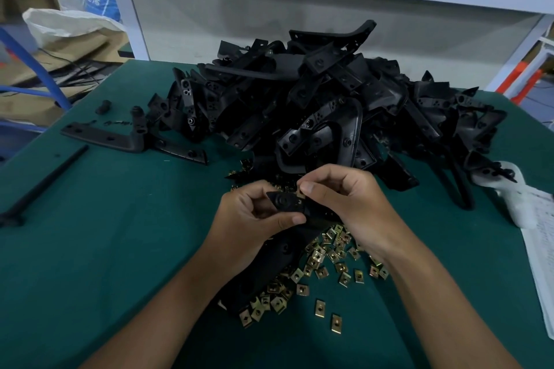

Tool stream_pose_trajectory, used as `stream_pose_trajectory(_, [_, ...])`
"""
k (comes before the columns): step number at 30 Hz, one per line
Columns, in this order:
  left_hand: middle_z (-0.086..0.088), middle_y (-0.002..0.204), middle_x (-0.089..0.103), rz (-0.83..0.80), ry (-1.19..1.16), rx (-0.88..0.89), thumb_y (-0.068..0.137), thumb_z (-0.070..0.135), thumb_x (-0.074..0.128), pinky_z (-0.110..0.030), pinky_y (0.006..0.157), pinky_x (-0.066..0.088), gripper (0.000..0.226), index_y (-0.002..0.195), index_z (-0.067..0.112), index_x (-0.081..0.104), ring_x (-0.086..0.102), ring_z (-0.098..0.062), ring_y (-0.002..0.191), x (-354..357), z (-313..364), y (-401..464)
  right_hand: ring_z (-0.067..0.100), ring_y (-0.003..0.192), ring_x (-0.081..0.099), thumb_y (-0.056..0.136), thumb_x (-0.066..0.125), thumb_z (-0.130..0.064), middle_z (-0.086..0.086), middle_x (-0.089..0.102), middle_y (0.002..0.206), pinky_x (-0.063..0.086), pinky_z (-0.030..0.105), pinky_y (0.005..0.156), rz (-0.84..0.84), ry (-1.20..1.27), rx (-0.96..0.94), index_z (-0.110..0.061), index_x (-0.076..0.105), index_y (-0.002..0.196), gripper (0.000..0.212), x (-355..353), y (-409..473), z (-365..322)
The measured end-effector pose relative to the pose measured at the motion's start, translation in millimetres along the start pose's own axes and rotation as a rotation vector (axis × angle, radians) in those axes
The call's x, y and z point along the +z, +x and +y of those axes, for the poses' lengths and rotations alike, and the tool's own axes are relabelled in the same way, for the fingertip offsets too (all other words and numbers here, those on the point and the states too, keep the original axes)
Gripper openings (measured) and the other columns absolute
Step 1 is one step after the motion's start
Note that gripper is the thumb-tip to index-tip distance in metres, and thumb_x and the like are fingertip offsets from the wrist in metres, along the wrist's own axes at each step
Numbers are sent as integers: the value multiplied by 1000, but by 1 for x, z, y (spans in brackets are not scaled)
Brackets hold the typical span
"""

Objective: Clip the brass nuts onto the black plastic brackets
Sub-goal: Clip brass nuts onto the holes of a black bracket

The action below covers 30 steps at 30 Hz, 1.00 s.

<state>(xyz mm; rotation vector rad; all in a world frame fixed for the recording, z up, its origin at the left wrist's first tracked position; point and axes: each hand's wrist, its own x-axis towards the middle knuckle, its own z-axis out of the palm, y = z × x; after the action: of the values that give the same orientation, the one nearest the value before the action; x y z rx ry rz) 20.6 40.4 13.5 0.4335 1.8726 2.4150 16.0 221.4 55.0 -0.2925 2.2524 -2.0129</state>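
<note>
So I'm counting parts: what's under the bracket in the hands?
Under the held bracket lie loose brass nuts on the green mat, plus another black part. Nuts beneath that part and the hands are hidden.

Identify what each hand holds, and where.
Left hand grips a black bracket near its pointed end; right hand pinches a brass nut at the bracket's edge.

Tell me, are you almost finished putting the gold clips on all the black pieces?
Not nearly. Right now the left hand holds one black bracket while the right hand presses a brass nut onto its edge. A big pile of brackets waits behind, and many loose nuts lie scattered on the green table. I cannot tell which brackets are already done.
</note>
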Motion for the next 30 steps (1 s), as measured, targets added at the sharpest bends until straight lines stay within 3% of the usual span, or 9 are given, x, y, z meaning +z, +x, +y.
stream_pose_trajectory(6, [-4, 76, 76, 2, -62, 12, 65, 5, 82, -20, 65, 58, 33, 84, 30, 71, 74, -12, 71, -2, 1, 1, 22, 92, 73, 86, 71, -43, 2, 77, 94, 59, 32, 82, 35, -24, -25, -27, 79, 91, 19, 1, -1, 2])
stream_pose_trajectory(10, [13, 59, 68, -38, 13, 25, 71, 3, 78, -8, 56, 49, 37, 105, 8, 64, 63, 5, 55, -2, 2, 0, 13, 95, 72, 90, 66, -40, -1, 77, 97, 55, 21, 82, 32, -35, -89, -26, 78, 92, 19, 2, -2, 3])
stream_pose_trajectory(12, [6, 66, 72, -20, 12, 26, 71, 5, 79, -12, 62, 53, 40, 108, 6, 66, 67, 1, 63, -4, 2, 1, 15, 95, 73, 87, 66, -46, 2, 77, 97, 56, 21, 81, 14, -26, -83, -24, 79, 92, 26, 4, -2, 3])
stream_pose_trajectory(15, [-24, 91, 75, 7, 5, 15, 68, 12, 82, -29, 76, 61, 39, 106, 9, 75, 73, -25, 87, -6, 1, 1, 17, 97, 72, 87, 65, -48, 5, 76, 99, 57, 23, 85, -17, -42, -82, -26, 79, 94, 28, 4, -1, 5])
stream_pose_trajectory(19, [-12, 89, 77, 38, 5, 18, 72, 9, 78, -21, 74, 58, 35, 106, 8, 74, 73, -17, 82, -5, 5, 1, 14, 109, 68, 100, 54, -45, -3, 74, 113, 53, 31, 92, -86, -26, -67, -30, 77, 103, 28, -9, 0, 5])
stream_pose_trajectory(23, [8, 73, 74, 121, 33, 5, 72, 18, 78, -12, 67, 53, 26, 98, 18, 77, 69, -1, 70, -7, 7, 2, 8, 99, 67, 105, 51, -30, -11, 72, 103, 52, 37, 83, 3, -445, 3, -36, 70, 102, 21, -27, -1, 23])
stream_pose_trajectory(25, [1, 81, 78, 132, 4, -32, 72, 19, 79, -16, 71, 56, 23, 95, 22, 80, 73, -8, 79, -9, 6, 4, 5, 101, 61, 100, 59, -34, -18, 66, 107, 51, 37, 86, -105, -709, -13, -38, 67, 105, 11, -26, -4, 34])
stream_pose_trajectory(27, [-8, 89, 78, 124, 30, -61, 73, 24, 81, -20, 77, 56, 26, 98, 28, 78, 74, -15, 87, -12, 5, 5, -5, 115, 47, 92, 65, -49, -32, 55, 119, 42, 23, 94, -196, -878, -62, -45, 63, 116, 24, -21, -6, 40])
stream_pose_trajectory(30, [-22, 92, 73, 104, 87, -87, 75, 36, 88, -30, 81, 56, 29, 102, 31, 77, 70, -24, 90, -15, 3, 6, -5, 111, 47, 91, 69, -42, -32, 54, 113, 42, 26, 97, -147, -968, -169, -43, 66, 113, 22, -19, -4, 43])
